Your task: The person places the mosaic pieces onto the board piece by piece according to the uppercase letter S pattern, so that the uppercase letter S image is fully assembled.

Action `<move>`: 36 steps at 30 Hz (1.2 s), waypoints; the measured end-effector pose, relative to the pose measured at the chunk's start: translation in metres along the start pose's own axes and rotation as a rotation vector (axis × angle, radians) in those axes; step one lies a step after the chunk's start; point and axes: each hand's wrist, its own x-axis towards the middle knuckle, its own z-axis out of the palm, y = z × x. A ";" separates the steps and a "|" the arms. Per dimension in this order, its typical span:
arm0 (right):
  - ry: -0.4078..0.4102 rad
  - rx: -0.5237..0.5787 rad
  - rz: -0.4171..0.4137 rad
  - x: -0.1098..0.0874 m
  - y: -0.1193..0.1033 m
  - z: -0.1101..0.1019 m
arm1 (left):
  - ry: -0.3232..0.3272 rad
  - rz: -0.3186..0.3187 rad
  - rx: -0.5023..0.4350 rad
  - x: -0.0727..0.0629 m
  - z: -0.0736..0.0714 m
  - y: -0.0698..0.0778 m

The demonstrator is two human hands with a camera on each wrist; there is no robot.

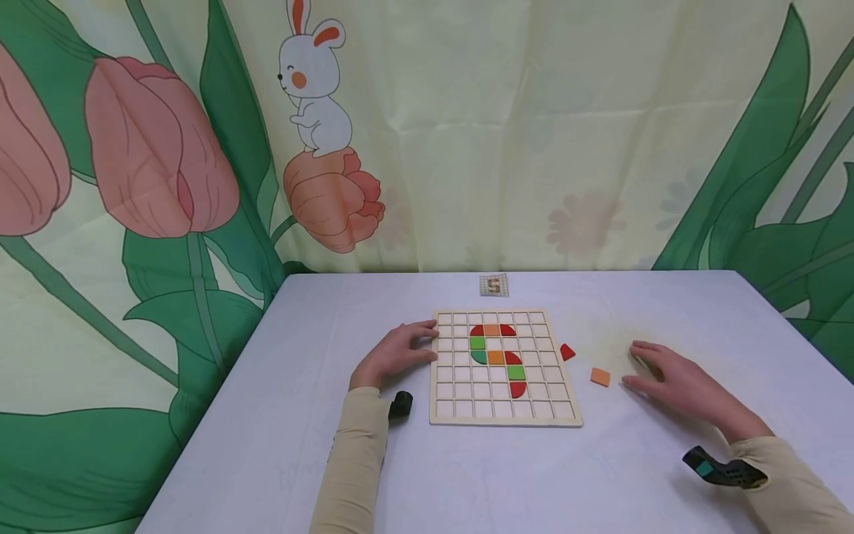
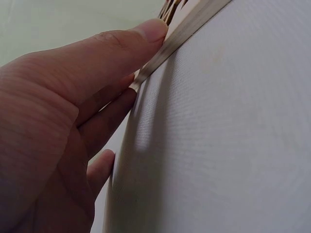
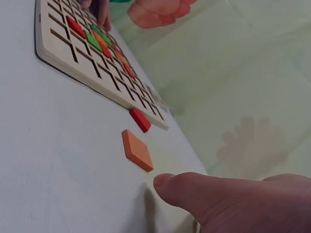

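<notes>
A wooden grid board [image 1: 460, 409] lies on the table, with red, orange, green and teal pieces in its cells forming an S-like shape. Among them are a green square [image 1: 516, 372] and a red rounded piece [image 1: 517, 389]. At the board's left edge my left hand [image 1: 396, 352] touches the rim with thumb and fingertips, fingers fairly straight. To the right of the board lie a loose orange square tile [image 1: 600, 377] and a red rounded piece [image 1: 567, 351]. My right hand [image 1: 680, 384] is just right of the orange tile [image 3: 137, 150], thumb extended, holding nothing.
A small card [image 1: 494, 285] printed with a grid pattern lies behind the board near the table's far edge. A white cloth covers the table [image 1: 267, 445]. Behind it hangs a curtain [image 1: 467, 148] with tulips and a rabbit. Dark bands are on both wrists.
</notes>
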 end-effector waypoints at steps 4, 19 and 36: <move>-0.030 -0.010 -0.019 0.000 0.000 0.003 | -0.001 0.003 0.002 -0.001 0.000 0.000; 0.015 0.014 -0.159 0.009 -0.020 0.014 | 0.009 -0.004 -0.004 0.001 0.003 -0.004; 0.096 -0.029 -0.189 0.016 -0.025 0.018 | 0.006 -0.004 0.018 0.001 0.002 -0.003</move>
